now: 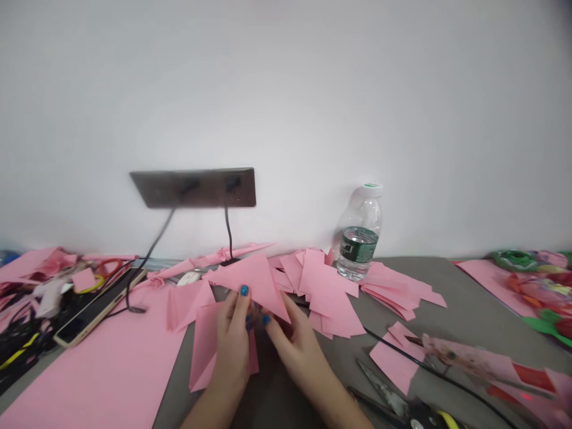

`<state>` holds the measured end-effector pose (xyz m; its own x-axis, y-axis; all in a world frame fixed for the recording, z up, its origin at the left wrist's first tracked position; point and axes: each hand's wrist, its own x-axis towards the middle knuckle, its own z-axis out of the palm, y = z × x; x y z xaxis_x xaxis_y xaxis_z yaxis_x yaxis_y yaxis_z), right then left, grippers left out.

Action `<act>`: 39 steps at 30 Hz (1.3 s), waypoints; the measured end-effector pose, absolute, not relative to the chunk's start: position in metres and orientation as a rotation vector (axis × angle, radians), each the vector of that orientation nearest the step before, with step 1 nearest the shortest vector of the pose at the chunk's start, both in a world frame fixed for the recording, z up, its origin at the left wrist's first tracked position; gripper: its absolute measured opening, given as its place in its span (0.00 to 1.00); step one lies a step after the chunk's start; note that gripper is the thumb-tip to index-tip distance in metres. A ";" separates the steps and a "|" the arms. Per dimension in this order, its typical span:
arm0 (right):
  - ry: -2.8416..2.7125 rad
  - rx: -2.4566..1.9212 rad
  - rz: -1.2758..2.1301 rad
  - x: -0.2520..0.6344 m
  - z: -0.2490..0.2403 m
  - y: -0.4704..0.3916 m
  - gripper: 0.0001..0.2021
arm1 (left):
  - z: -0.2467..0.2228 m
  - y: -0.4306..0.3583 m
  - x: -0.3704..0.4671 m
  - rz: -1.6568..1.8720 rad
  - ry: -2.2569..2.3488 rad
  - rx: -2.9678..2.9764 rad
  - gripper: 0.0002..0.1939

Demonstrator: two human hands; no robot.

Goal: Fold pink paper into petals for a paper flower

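Note:
Between my two hands is a piece of pink paper (259,277) with a pointed, folded-looking shape, raised above the table. My left hand (236,325) pinches its lower left part, thumb on the front face. On the other side my right hand (292,333) grips the lower right edge, with its thumb near the bottom of the sheet. The fingers behind the paper are partly hidden. Just under my left hand lies another folded pink paper (203,345). Loose pink paper pieces (333,298) are spread behind and to the right of my hands.
A water bottle (358,238) stands by the wall. Scissors (388,396) and a paper-covered glue gun (482,363) with a black cord lie at right. At left are a phone (98,307), a large pink sheet (111,363) and clutter. Cables hang from a wall socket (196,187).

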<state>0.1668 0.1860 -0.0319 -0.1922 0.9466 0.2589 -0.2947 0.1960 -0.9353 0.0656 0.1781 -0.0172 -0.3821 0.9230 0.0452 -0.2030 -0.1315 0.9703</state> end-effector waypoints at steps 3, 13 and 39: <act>-1.319 -0.781 1.249 0.162 -0.034 0.180 0.04 | -0.028 0.174 0.073 1.685 1.228 0.780 0.24; -1.168 -0.682 1.302 0.174 -0.025 0.188 0.20 | -0.028 0.161 0.074 1.485 1.343 0.748 0.14; -0.826 -0.810 1.103 0.180 -0.036 0.199 0.23 | -0.031 0.155 0.070 1.321 1.544 0.906 0.14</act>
